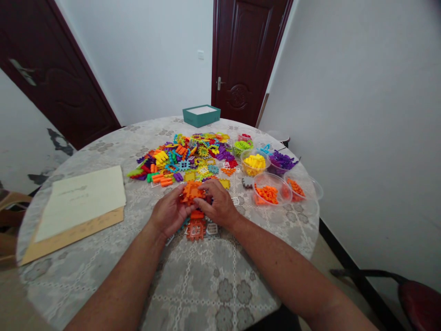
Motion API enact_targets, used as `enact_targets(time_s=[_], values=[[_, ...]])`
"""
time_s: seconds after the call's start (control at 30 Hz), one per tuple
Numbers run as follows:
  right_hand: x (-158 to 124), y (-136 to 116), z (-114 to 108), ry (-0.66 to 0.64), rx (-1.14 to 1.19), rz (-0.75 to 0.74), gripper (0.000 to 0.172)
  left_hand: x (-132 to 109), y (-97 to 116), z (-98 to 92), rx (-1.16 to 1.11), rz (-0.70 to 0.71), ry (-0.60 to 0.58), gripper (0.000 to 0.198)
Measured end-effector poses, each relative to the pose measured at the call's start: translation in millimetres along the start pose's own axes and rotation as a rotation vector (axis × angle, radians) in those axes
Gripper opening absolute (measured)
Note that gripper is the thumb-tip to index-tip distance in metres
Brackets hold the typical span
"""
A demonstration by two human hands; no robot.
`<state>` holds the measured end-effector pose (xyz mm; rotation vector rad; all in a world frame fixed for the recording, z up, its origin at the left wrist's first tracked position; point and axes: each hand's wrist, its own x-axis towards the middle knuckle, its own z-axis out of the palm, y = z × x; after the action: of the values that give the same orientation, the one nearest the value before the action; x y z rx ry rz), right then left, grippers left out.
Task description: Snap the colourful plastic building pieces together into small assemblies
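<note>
While the left hand [168, 214] and right hand [219, 205] each grip a side of the orange block [191, 190], held just above the table [213, 285] between the pile [193, 158] and the near edge, uneven pressure could pop a joint and drop pieces. Fingertips and the block's underside are hidden; how its parts join is unclear.

The left hand [168, 215] and the right hand [221, 208] were bare and broad-backed, with short, thick fingers [212, 187], and the two sturdy forearms [131, 271] behind them tapered slightly at the wrists, uncovered right to the view's lower edge.
</note>
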<state>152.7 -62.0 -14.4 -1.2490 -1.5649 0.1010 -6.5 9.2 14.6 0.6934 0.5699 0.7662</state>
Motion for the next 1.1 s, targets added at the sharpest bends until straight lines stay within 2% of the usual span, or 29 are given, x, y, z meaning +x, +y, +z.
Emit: enact_targets(time_s=[0.37, 0.6, 0.8, 0.9, 1.1], values=[[-1.2, 1.6, -2.1, 0.013, 0.048, 0.084, 0.022, -2.3, -2.0, -0.3, 0.067, 0.063, 0.023, 0.013], [0.4, 6.6, -2.8, 0.059, 0.098, 0.167, 0.024, 1.4, 2.4, -2.6, 0.026, 0.134, 0.15, 0.016], [-0.3, 12.3, 3.9, 0.056, 0.247, 0.383, 0.032, 7.1, 0.9, -9.7, 0.011, 0.155, 0.177, 0.014], [0.7, 13.5, 6.1, 0.054, 0.372, 0.488, 0.029, 8.0, -0.4, -11.3, 0.024, 0.165, 0.166, 0.015], [4.1, 12.6, 2.9, 0.115, 0.467, 0.534, 0.025, 3.8, -1.5, -5.0, 0.012, 0.147, 0.211, 0.018]])
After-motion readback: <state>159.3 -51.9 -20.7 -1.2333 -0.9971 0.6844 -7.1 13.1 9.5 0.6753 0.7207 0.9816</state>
